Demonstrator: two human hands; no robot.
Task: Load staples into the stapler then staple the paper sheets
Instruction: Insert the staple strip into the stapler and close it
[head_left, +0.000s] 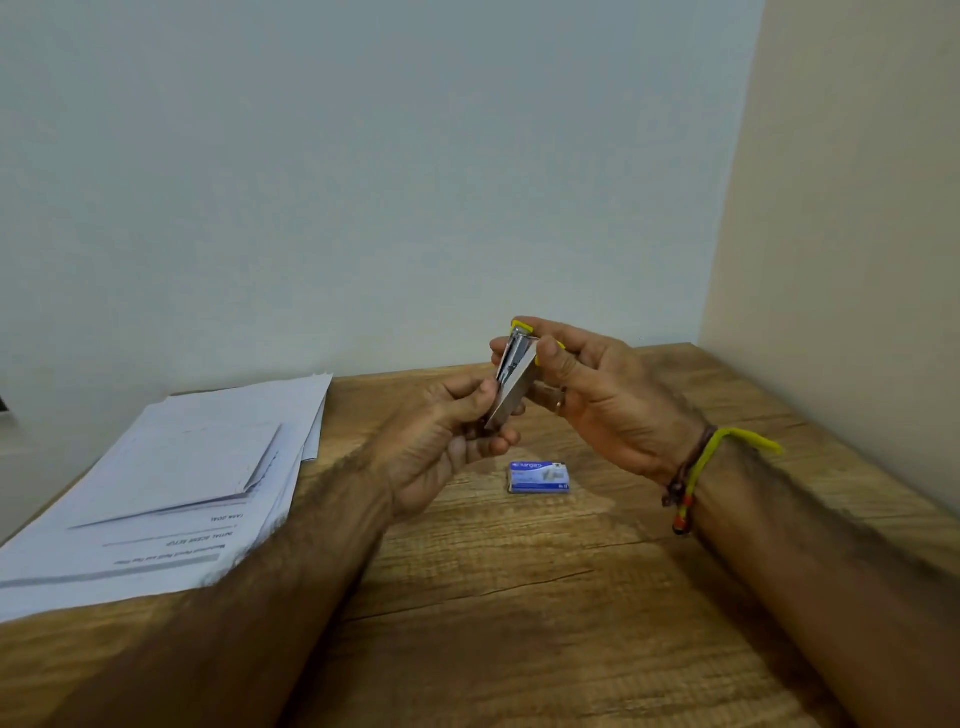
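A small metal stapler with yellow trim (514, 379) is held upright above the wooden table, its yellow end on top. My right hand (602, 395) grips its upper part, thumb across the front. My left hand (447, 441) pinches its lower end between thumb and fingers. Whether staples sit inside the stapler cannot be told. A blue staple box (539, 477) lies flat on the table just below both hands. A stack of white printed paper sheets (171, 483) lies at the left, with a folded sheet on top.
The wooden table (519, 597) stands in a corner, with a pale wall behind and a beige wall close on the right. My right wrist wears a yellow band and a beaded thread (696, 478).
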